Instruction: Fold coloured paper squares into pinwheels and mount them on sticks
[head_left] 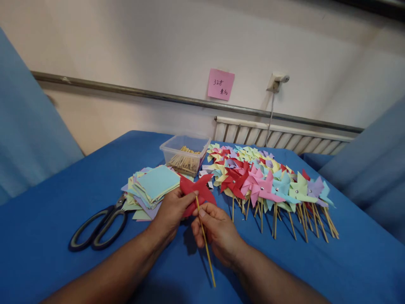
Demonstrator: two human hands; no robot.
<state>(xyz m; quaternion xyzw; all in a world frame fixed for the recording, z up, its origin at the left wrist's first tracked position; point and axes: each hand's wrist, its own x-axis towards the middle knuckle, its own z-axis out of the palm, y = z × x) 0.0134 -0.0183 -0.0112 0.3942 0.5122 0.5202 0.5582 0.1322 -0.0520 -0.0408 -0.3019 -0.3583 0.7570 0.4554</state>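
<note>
My left hand [172, 207] is closed on a red paper pinwheel [202, 185], its thumb pressed near the centre. A thin wooden stick [207, 251] runs from the pinwheel's middle down toward me. My right hand [217, 230] pinches that stick just below the paper, fingers closed. Whether the stick is fastened to the paper cannot be made out, since the thumb covers part of the centre. Left of my left hand lies a stack of coloured paper squares [160, 181], a light blue one on top. Black-handled scissors [106, 223] lie beside it, their blades partly under the paper.
Behind the paper, a clear plastic box [186, 154] holds many short sticks. Several finished pinwheels [262, 185] in mixed colours are piled at the right, sticks toward me. All rest on a blue cloth [104, 169]. A radiator [240, 131] stands against the wall beyond.
</note>
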